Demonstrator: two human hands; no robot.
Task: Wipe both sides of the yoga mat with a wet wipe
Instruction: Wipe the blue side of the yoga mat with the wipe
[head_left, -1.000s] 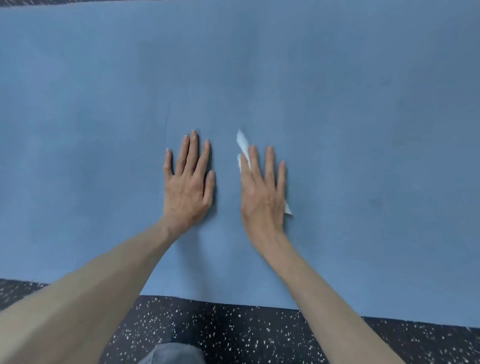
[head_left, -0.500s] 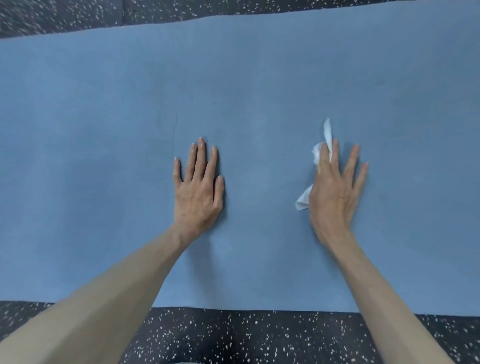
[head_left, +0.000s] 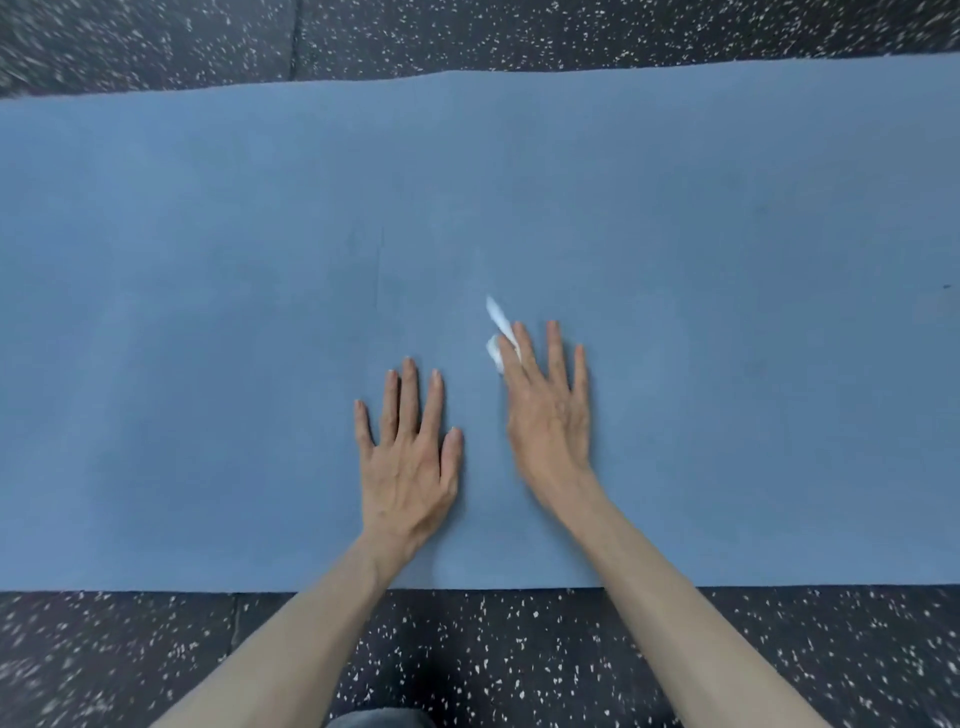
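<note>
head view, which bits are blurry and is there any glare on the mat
Head view: the right hand and the wipe under it are motion-smeared; the left hand is sharp; floor specks streak toward the corners; the mat is evenly lit, without glare.

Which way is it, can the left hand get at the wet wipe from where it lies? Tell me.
Probably yes: the left hand lies flat beside the right hand, but that hand covers most of the wet wipe.
</note>
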